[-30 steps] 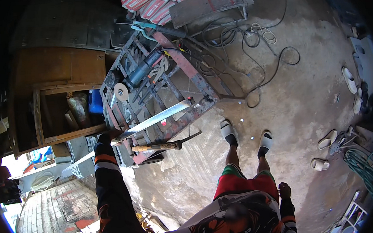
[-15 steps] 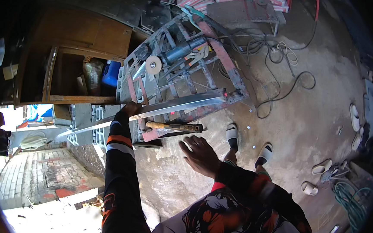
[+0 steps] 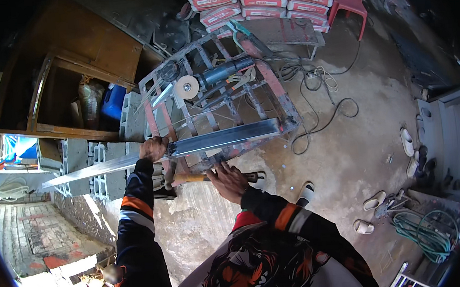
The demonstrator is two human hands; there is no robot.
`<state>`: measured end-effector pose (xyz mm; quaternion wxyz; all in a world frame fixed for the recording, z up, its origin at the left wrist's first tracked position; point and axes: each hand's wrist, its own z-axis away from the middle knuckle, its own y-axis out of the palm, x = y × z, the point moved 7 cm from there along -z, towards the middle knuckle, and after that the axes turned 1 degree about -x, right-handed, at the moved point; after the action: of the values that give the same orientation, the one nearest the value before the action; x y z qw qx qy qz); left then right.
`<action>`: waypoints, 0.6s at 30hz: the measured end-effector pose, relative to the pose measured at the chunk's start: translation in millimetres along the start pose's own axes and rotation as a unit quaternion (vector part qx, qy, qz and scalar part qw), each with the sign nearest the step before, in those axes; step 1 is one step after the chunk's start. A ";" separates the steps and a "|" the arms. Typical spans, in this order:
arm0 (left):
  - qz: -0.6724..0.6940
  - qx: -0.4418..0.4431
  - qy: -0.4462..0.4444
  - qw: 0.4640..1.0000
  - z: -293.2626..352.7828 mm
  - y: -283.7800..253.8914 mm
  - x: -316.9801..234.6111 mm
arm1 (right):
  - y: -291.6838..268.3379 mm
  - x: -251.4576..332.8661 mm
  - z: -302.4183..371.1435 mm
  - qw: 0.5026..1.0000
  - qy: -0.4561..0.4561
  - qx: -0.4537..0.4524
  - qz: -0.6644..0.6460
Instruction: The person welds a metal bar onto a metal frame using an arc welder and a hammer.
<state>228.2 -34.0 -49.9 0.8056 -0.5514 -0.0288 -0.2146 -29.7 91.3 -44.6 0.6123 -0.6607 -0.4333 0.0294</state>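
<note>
A long shiny metal tube [image 3: 224, 137] lies across the near side of a welded metal frame [image 3: 151, 117], its far-left end reaching past the concrete blocks. My left hand [image 3: 154, 147] is closed around the tube left of its middle, next to a dark mark on the metal. Just below the tube's right half, my right hand [image 3: 227, 182] has its fingers apart over a tool with a yellow and black handle [image 3: 190, 178], hiding part of it; contact cannot be made out. An angle grinder [image 3: 225, 72] with a round disc [image 3: 187, 87] rests on the frame.
Pliers-like tools [image 3: 244, 78] lie beside the grinder. Hollow concrete blocks [image 3: 73, 157] stand at left, below a wooden cabinet [image 3: 81, 42]. Black cables [image 3: 313, 111] loop over the floor at right. Stacked bags [image 3: 262, 0] and a red chair [image 3: 348, 2] are at the back.
The tube has turned its broad face upward, with my left hand still on it. My right hand has moved up and left, over the yellow and black tool. The view has shifted too.
</note>
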 end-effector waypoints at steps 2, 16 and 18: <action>0.011 -0.014 -0.037 0.999 7.5 -7.3 3.3 | -13.2 0.2 26.8 0.995 -0.003 0.048 -0.085; 0.121 -0.110 -0.146 0.976 44.7 -2.1 -8.3 | -79.9 -52.8 302.8 0.810 0.494 -0.079 -0.306; 0.129 -0.091 -0.172 0.972 58.6 15.6 0.9 | -91.9 -55.5 315.9 0.775 0.513 -0.132 -0.345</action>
<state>246.1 23.1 -40.5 0.7557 -0.6504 -0.0757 -0.0127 -293.4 293.5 -73.7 0.6199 -0.4580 -0.2536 -0.5845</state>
